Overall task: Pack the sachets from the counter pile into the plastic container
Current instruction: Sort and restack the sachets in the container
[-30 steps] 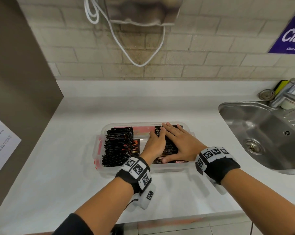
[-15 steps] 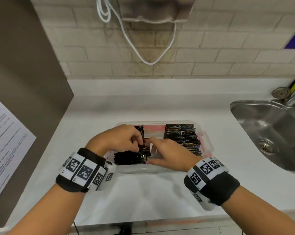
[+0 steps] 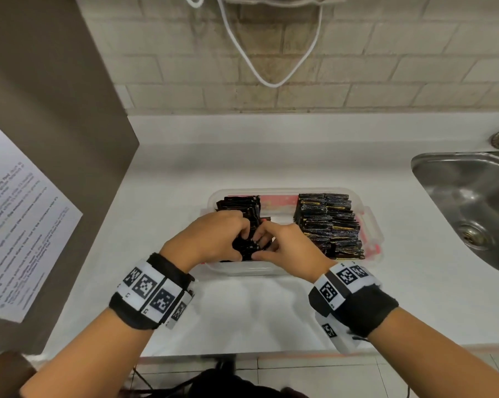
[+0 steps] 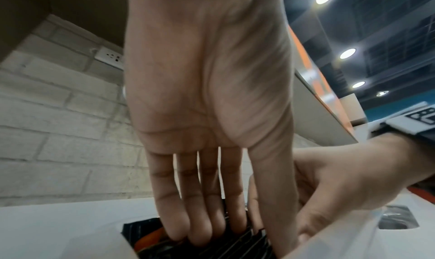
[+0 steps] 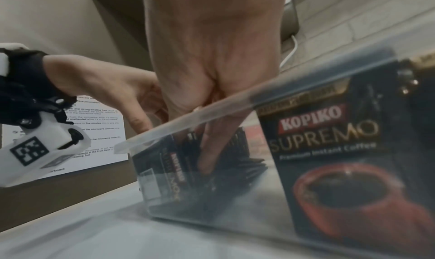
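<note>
A clear plastic container sits on the white counter and holds two rows of black coffee sachets. The right row stands packed upright and untouched. Both hands work at the near end of the left row. My left hand reaches down from the left, fingertips on the sachets' top edges and thumb beside them. My right hand comes in from the right, its fingers pushed down among the same sachets. Through the container's wall a printed sachet front shows.
A steel sink lies at the right. At the left, a brown panel bears a paper notice. A white cord hangs on the brick wall behind. Bare white counter runs between the container and the front edge.
A second ago both hands lay on the right row. They have shifted left to the near end of the left row and closed in on its sachets.
</note>
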The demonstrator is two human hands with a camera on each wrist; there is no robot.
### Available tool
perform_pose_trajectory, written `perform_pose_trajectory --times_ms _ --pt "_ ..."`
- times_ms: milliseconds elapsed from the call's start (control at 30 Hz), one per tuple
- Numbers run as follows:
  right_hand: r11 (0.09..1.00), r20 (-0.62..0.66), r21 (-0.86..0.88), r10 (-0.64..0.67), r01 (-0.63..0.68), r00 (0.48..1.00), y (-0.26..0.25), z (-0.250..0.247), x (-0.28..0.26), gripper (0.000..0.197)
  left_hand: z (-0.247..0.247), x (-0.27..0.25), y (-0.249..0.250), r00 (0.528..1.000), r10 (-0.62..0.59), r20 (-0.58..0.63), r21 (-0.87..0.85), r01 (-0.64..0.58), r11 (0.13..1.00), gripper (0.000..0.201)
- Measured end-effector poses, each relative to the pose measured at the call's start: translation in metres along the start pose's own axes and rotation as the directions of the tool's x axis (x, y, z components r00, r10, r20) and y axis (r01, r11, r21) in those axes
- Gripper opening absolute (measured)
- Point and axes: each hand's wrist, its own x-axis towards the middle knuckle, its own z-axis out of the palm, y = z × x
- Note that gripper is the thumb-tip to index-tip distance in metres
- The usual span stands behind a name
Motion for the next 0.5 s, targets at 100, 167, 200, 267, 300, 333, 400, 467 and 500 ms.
perform_pose_trajectory --times_ms 100,167,200,267,300,333,400,467,500 --pt "1.0 -0.05 0.026 -0.007 0.008 0.999 0.0038 0.0051 -0.001 0.024 0.0009 -0.0006 0.0038 0.999 0.028 -0.019 0.03 -0.028 0.999 0.031" --pt "0.999 -0.072 0.036 -0.013 0.016 0.997 0.0053 0.0073 -0.0005 0.023 0.0008 -0.0013 0.0039 0.998 0.05 -0.039 0.034 -0.048 0.998 0.031" --pt "0.999 -0.082 0.034 -0.018 0.02 0.997 0.0057 0.0082 -0.0003 0.022 0.0011 -0.0017 0.0035 0.997 0.059 -0.048 0.033 -0.058 0.998 0.032" --pt "0.999 -0.096 0.022 -0.031 0.034 0.995 0.0066 0.0094 -0.0001 0.022 0.0027 -0.0021 0.003 0.996 0.071 -0.058 0.038 -0.069 0.997 0.032" --pt "0.999 -0.102 0.02 -0.039 0.041 0.994 0.0071 0.0097 0.0002 0.021 0.0036 -0.0018 0.0031 0.996 0.072 -0.059 0.044 -0.07 0.997 0.032" --pt "0.999 -0.106 0.02 -0.044 0.046 0.993 0.0075 0.01 0.0004 0.021 0.0045 -0.0012 0.0033 0.995 0.074 -0.061 0.053 -0.071 0.996 0.032" --pt "0.999 -0.112 0.013 -0.049 0.051 0.993 0.0082 0.0094 0.002 0.023 0.0058 0.0015 0.0048 0.995 0.08 -0.063 0.082 -0.075 0.994 0.033" --pt "0.999 -0.104 0.013 -0.045 0.047 0.994 0.0086 0.0077 0.005 0.025 0.0072 0.0044 0.0063 0.994 0.084 -0.069 0.113 -0.076 0.991 0.032" --pt "0.999 -0.095 0.02 -0.041 0.043 0.995 0.0085 0.007 0.0064 0.025 0.0078 0.0054 0.0061 0.994 0.085 -0.072 0.118 -0.076 0.99 0.031"
